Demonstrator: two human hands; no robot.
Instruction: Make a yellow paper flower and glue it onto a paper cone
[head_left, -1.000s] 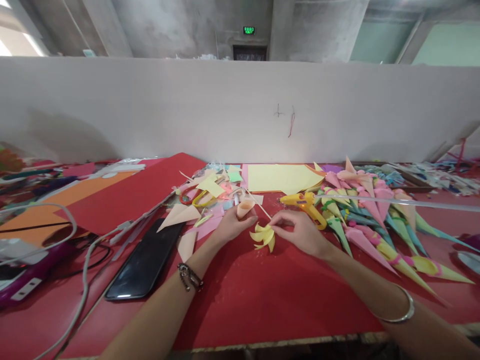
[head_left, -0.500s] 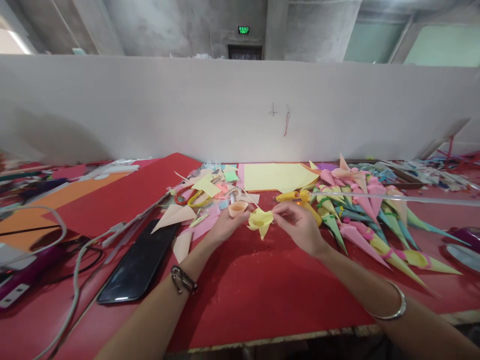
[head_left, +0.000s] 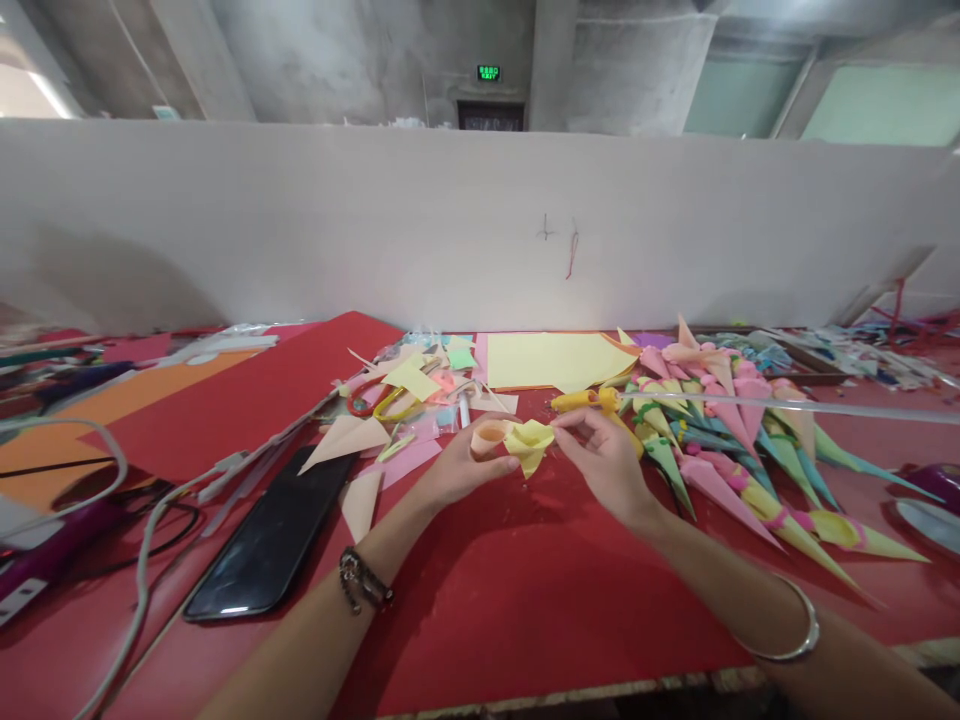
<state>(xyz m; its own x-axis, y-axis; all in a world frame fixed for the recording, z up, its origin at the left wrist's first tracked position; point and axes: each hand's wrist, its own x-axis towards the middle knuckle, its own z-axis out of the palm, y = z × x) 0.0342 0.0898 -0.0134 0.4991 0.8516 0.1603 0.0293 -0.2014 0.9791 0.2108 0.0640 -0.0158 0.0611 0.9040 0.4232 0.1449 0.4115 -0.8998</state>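
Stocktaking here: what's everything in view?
Rolled paper: one, peach, left hand
Paper flower: one, yellow, right hand
Glue gun: one, yellow, beyond right hand
Paper cones: many, mixed, right
Phone: one, black, left
Cables: several, white, black, left
Paper sheets: several, mixed, left and back
Paper scraps: many, mixed, back centre
Partition: one, whitish, back
Exit sign: one, green, top
Table: one, red, beneath
Bracelets: two, dark and silver, wrists
Hands: two, bare, centre
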